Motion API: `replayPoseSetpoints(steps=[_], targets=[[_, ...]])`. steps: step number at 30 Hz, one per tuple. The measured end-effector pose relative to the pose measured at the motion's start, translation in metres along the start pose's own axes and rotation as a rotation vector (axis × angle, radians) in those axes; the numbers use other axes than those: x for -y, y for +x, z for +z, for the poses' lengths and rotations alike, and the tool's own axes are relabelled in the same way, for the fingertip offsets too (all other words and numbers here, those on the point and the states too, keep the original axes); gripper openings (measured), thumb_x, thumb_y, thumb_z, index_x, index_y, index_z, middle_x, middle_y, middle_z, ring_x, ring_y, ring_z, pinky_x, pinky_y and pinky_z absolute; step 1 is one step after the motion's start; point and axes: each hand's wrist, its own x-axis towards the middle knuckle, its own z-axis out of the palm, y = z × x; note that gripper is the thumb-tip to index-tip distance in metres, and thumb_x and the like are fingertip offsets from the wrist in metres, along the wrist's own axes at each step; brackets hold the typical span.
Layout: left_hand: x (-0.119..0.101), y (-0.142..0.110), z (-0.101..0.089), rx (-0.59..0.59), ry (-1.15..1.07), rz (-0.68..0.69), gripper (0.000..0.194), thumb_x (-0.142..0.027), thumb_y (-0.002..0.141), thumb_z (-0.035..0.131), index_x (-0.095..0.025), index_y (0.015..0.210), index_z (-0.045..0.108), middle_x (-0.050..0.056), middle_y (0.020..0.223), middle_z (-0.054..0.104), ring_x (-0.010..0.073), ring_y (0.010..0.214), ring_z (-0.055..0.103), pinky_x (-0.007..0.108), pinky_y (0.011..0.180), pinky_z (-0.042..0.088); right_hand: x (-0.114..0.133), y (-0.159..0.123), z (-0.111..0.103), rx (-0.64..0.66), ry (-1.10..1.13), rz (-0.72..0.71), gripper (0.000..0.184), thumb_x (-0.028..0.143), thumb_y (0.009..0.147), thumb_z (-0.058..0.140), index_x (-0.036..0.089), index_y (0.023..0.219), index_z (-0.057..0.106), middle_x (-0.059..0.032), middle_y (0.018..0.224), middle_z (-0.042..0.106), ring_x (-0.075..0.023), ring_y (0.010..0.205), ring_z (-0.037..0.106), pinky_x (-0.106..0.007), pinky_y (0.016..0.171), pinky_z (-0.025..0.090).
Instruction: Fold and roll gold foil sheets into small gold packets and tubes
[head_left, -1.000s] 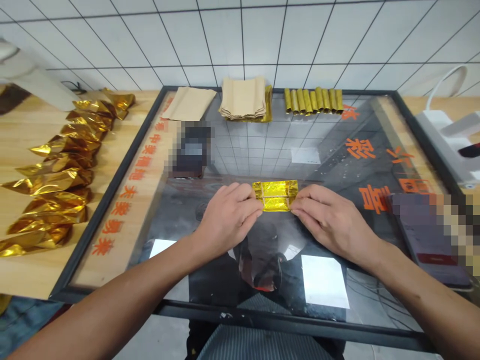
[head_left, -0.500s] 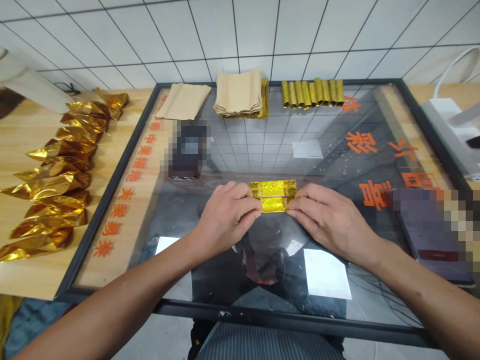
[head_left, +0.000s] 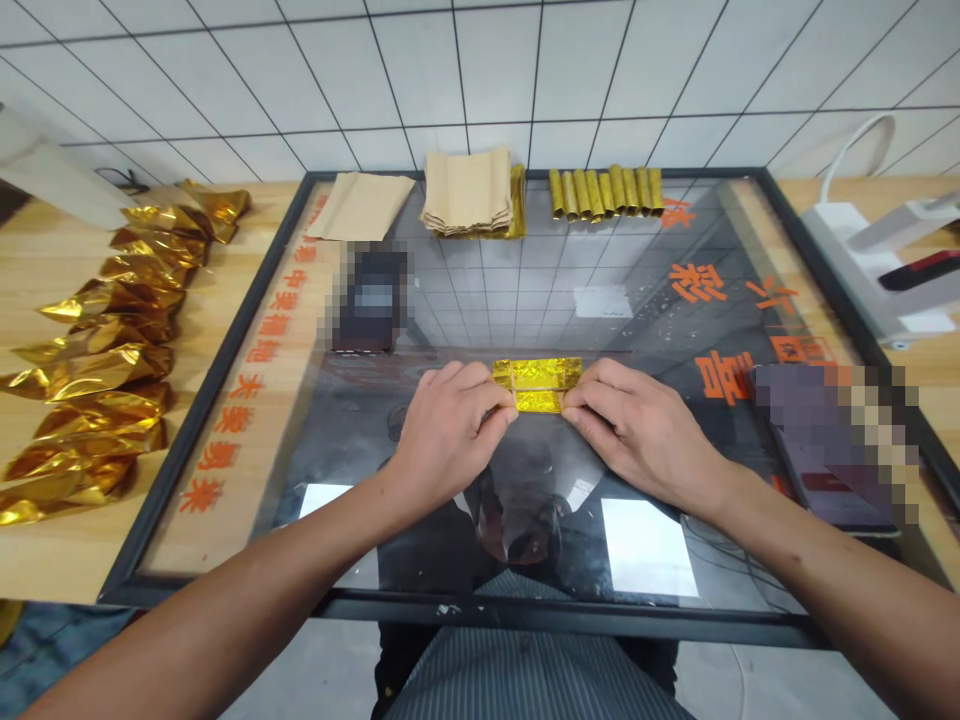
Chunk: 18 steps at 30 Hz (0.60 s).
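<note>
A small rectangle of folded gold foil paper (head_left: 537, 376) lies over the dark glass tabletop, with a fold line running along its length. My left hand (head_left: 456, 420) pinches its left end between thumb and fingers. At the right end, my right hand (head_left: 630, 425) grips it the same way. Behind it, a stack of brown paper sheets (head_left: 466, 190) shows gold foil at its side. A row of rolled gold paper tubes (head_left: 606, 193) lies right of that stack, and a separate brown paper piece (head_left: 364, 206) lies to its left.
Several shaped gold foil pieces (head_left: 112, 362) line the wooden surface at left. A blurred dark device (head_left: 369, 298) lies on the glass; a phone-like object (head_left: 825, 450) lies at right. Beyond the frame (head_left: 840, 290) stands a white power strip (head_left: 847, 260). A tiled wall (head_left: 495, 70) closes the back.
My view has shifted slightly, moving the scene mostly leftward. Both hands still pinch the gold paper's ends, and its lower flap looks narrower than before.
</note>
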Motion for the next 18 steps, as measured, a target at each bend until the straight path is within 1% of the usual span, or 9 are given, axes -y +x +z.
replayPoseSetpoints(steps=[7, 12, 15, 18], targets=[[-0.006, 0.003, 0.002, -0.003, -0.03, -0.089, 0.018, -0.024, 0.1, 0.064, -0.025, 0.085, 0.073, 0.0, 0.09, 0.07, 0.0227, 0.09, 0.058, 0.039, 0.078, 0.034, 0.007, 0.006, 0.001, -0.014, 0.003, 0.1, 0.02, 0.026, 0.106, 0.052, 0.02, 0.096, 0.068, -0.0066, 0.094, 0.064, -0.0207, 0.081, 0.061, -0.036, 0.077, 0.048], [-0.008, 0.006, 0.006, -0.057, -0.053, -0.119, 0.017, -0.019, 0.092, 0.066, -0.023, 0.077, 0.07, 0.0, 0.085, 0.071, 0.0216, 0.086, 0.057, 0.037, 0.077, 0.034, 0.011, 0.011, 0.002, -0.018, 0.01, 0.176, 0.018, 0.024, 0.101, 0.056, 0.021, 0.088, 0.067, -0.005, 0.09, 0.065, -0.0192, 0.077, 0.059, -0.034, 0.072, 0.044], [-0.01, 0.008, 0.007, -0.077, -0.053, -0.128, 0.016, -0.017, 0.089, 0.066, -0.023, 0.075, 0.07, -0.001, 0.083, 0.071, 0.0213, 0.085, 0.057, 0.037, 0.076, 0.033, 0.01, 0.012, 0.003, -0.019, 0.01, 0.186, 0.019, 0.024, 0.101, 0.056, 0.021, 0.086, 0.066, -0.0037, 0.088, 0.064, -0.018, 0.074, 0.058, -0.032, 0.069, 0.041], [-0.01, 0.008, 0.006, -0.064, -0.056, -0.144, 0.017, -0.017, 0.09, 0.066, -0.023, 0.075, 0.071, -0.001, 0.083, 0.071, 0.0213, 0.086, 0.058, 0.037, 0.078, 0.033, 0.008, 0.011, 0.003, -0.02, 0.025, 0.166, 0.022, 0.027, 0.104, 0.055, 0.021, 0.088, 0.068, -0.0024, 0.087, 0.062, -0.017, 0.074, 0.057, -0.032, 0.069, 0.04]])
